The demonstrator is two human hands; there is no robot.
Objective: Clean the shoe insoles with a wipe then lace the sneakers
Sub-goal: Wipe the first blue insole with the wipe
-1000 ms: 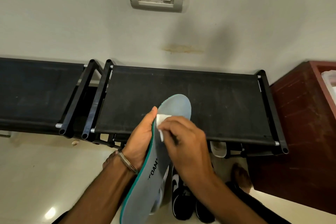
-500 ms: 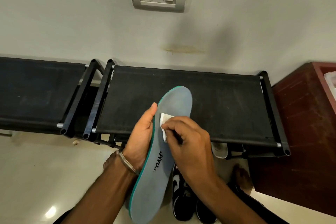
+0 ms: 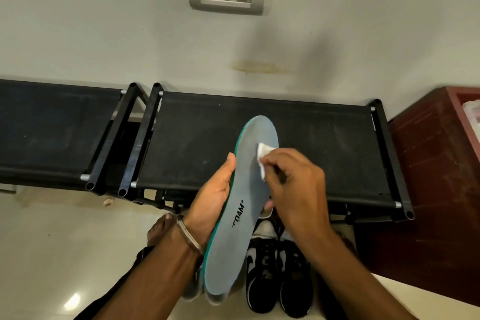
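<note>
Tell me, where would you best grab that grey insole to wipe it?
Probably at its narrow middle, from the left edge, as the left hand does: thumb along the teal rim, fingers behind. That leaves the insole's broad face open to the wipe in the right hand.

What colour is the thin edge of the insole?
Teal green along the edge of the grey insole, best seen in the head view beside the left hand.

Below me is the pale glossy floor (image 3: 52, 254). My black sneakers (image 3: 279, 275) stand on it side by side, just in front of the black shoe rack (image 3: 324, 150), which also stands on it.
</note>
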